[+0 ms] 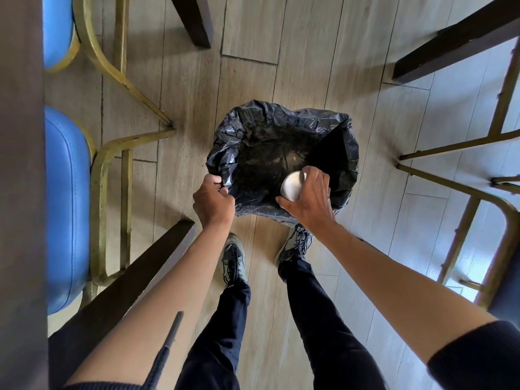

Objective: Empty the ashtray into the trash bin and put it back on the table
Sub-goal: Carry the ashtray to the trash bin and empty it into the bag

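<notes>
A trash bin lined with a crinkled black bag (281, 130) stands on the wooden floor in front of my feet. My right hand (309, 198) grips a small round silvery ashtray (292, 185), tipped on its side over the near part of the bin's opening. My left hand (213, 201) pinches the bag's rim at the bin's near left edge. A few small bits lie at the bottom of the bag. The inside of the ashtray is turned away from me.
A dark table edge (19, 164) runs down the left side, with two blue-cushioned chairs (67, 198) on gold frames beside it. Dark table legs (197, 21) stand beyond the bin, and more gold chair frames (478, 142) stand on the right.
</notes>
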The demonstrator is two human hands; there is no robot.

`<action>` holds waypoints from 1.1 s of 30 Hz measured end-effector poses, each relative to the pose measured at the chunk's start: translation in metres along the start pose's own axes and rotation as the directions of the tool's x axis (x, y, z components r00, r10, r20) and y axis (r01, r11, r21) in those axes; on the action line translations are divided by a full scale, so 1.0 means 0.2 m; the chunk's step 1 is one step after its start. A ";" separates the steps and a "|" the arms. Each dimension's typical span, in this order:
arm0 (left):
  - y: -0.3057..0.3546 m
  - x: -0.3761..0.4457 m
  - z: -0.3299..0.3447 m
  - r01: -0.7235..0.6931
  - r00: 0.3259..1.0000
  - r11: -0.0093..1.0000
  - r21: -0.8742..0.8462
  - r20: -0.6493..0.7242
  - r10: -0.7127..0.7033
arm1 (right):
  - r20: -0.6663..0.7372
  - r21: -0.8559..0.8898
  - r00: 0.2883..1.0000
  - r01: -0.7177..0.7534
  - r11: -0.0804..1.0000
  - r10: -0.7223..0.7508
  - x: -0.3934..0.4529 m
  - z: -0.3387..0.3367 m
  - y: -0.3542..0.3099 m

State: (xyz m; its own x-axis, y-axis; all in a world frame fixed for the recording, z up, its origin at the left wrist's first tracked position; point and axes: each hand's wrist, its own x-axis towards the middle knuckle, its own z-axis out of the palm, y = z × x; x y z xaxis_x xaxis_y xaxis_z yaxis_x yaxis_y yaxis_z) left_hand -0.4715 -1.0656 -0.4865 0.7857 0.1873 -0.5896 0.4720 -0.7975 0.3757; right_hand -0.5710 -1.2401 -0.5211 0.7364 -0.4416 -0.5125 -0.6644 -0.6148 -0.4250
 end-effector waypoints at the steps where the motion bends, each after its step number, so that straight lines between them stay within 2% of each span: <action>1: 0.00 0.00 0.00 -0.001 1.000 1.000 -0.002 0.000 0.001 | 0.026 -0.012 1.000 -0.008 1.000 0.009 -0.01 0.00 0.00; 3: -0.01 0.00 0.00 -0.004 1.000 1.000 -0.005 0.002 0.004 | 0.029 -0.016 1.000 -0.007 1.000 0.007 -0.01 0.00 0.00; 6: -0.01 0.01 0.00 -0.013 1.000 1.000 -0.006 0.001 0.013 | -0.049 0.023 0.999 -0.011 1.000 0.012 -0.01 -0.01 -0.01; 10: -0.01 0.01 0.00 -0.014 1.000 1.000 0.001 0.004 0.014 | 0.045 -0.008 0.998 -0.044 0.999 0.044 -0.02 0.00 0.00; 15: -0.01 0.01 0.00 -0.014 1.000 1.000 0.023 -0.004 0.014 | -0.022 0.000 0.999 -0.032 0.999 0.032 -0.01 -0.01 -0.01; 18: -0.01 0.01 0.00 -0.015 1.000 1.000 0.019 0.002 0.015 | 0.067 -0.010 0.994 -0.083 0.997 0.083 -0.02 -0.01 0.02; 20: -0.01 0.01 0.00 -0.012 1.000 1.000 0.015 0.010 0.012 | 0.078 -0.010 0.994 -0.072 0.997 0.073 -0.01 -0.02 0.02; 24: -0.01 0.01 0.00 -0.014 1.000 1.000 0.016 0.022 0.013 | 0.004 0.051 0.997 -0.082 0.995 0.082 0.00 -0.05 0.01; 27: -0.02 0.01 0.01 0.018 0.998 1.000 -0.007 0.054 -0.018 | -0.007 0.184 0.987 -0.157 0.970 0.161 -0.03 -0.09 0.00; 30: -0.02 -0.03 0.00 0.041 0.996 0.997 -0.068 0.079 -0.036 | 0.017 0.417 0.959 -0.263 0.870 0.282 -0.07 -0.18 0.00; 31: -0.02 -0.06 -0.01 0.035 0.997 0.997 -0.073 0.076 -0.029 | 0.059 0.532 0.939 -0.317 0.785 0.339 -0.08 -0.21 0.00; 33: 0.00 -0.14 -0.04 0.011 0.997 0.997 -0.078 0.072 -0.006 | 0.229 0.759 0.871 -0.439 0.480 0.435 -0.12 -0.28 0.00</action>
State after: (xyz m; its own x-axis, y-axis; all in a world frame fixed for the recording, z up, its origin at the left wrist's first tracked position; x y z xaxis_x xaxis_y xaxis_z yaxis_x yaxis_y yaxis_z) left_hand -0.4903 -1.0659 -0.4645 0.7521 0.1501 -0.6418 0.5108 -0.7481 0.4236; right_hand -0.5824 -1.2656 -0.4670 0.3234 -0.5022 -0.8020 -0.7395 0.3946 -0.5453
